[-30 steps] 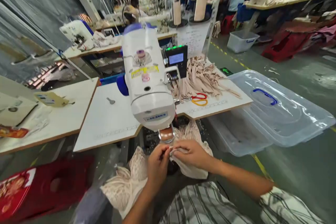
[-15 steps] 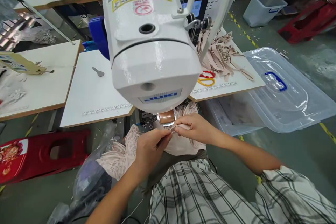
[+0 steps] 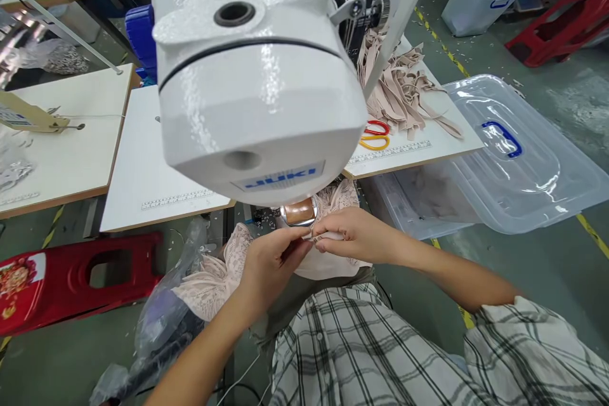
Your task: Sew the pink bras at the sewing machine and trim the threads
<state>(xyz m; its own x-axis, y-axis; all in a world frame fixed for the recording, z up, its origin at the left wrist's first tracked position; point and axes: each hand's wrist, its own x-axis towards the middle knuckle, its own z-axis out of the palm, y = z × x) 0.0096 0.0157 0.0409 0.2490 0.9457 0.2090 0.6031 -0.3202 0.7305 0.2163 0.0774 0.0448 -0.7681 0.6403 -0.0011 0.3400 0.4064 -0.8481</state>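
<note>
Softly pink, gathered lace garment (image 3: 328,265), left hand (image 3: 267,261) and right hand (image 3: 356,235) tight on its cloth

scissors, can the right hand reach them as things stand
Likely yes: the scissors lie with handles uncovered near the table edge, though the right hand would probably first have to release the cloth.

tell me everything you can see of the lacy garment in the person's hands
The garment is pale pinkish beige and looks soft. Patterned, gathered lace shows on either side of the left hand, with a smooth, plain panel nearer the right hand. It drapes loosely at the lap, in front of the white sewing machine. Both hands meet over it, fingertips pinching a small pale bit, edge or strap unclear. The hands hide its middle, so how its parts join cannot be told.
</note>
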